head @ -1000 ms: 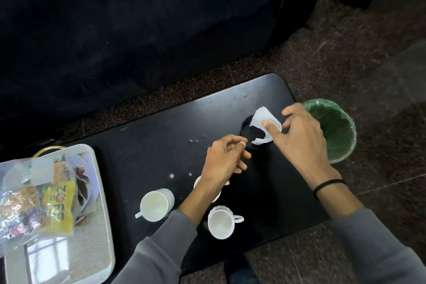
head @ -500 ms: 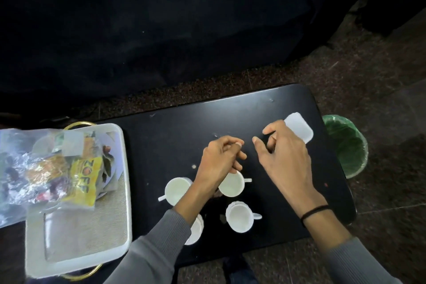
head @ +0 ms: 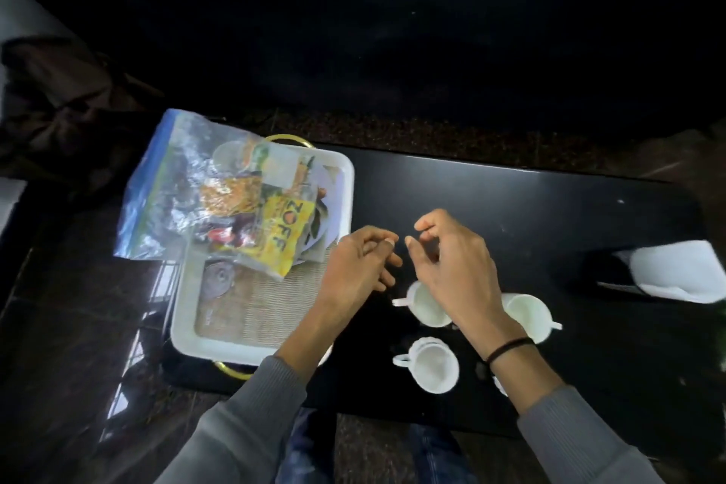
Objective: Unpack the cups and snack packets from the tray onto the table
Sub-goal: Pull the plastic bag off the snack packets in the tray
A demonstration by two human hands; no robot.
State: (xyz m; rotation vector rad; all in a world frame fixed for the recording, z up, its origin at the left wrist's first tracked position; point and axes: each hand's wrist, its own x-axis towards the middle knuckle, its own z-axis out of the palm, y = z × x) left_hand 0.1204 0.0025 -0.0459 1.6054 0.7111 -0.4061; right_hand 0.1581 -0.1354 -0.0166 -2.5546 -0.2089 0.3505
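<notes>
Left grip (head: pixel 359 271), right grip (head: pixel 448 267) empty beside "ZOFF" packet (head: pixel 277 242)

A white cup (head: pixel 426 306) is half covered by the right hand (head: pixel 448 259) and its wrist. A second cup (head: pixel 528 316) is partly covered by the forearm. Only a sliver of a third cup (head: pixel 499 385) is seen beside the grey sleeve (head: pixel 581 440). The far end of the tray (head: pixel 220 346) is buried under a clear zip bag (head: pixel 169 185), and the packets inside are blurred. A white sheet (head: pixel 675 271) is cut off at the right edge.
</notes>
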